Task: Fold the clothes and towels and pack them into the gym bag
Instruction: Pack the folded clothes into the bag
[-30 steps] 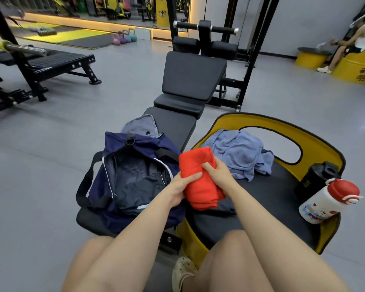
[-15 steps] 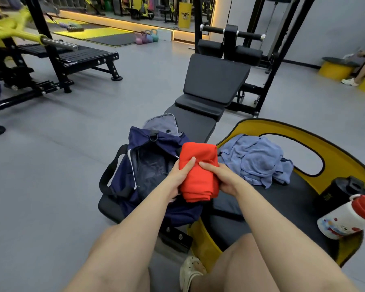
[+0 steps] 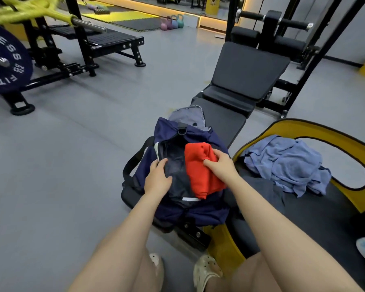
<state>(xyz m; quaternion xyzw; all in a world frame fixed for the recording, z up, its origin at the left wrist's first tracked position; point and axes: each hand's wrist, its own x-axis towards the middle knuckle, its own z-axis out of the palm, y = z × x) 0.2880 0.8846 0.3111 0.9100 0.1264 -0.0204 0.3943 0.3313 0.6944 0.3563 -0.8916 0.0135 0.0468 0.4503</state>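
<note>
The room is evenly and softly lit from overhead, and the grey floor shows only faint, diffuse shadows under the equipment. A warm yellow light strip glows along the far wall. The wide lens bends straight lines near the edges. The yellow bar at top left smears with motion blur; overall detail is slightly soft.

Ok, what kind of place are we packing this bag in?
A gym, almost certainly: an adjustable weight bench stands just past the navy gym bag, a barbell weight plate sits on a rack at the left, and small kettlebells line the far wall.
</note>
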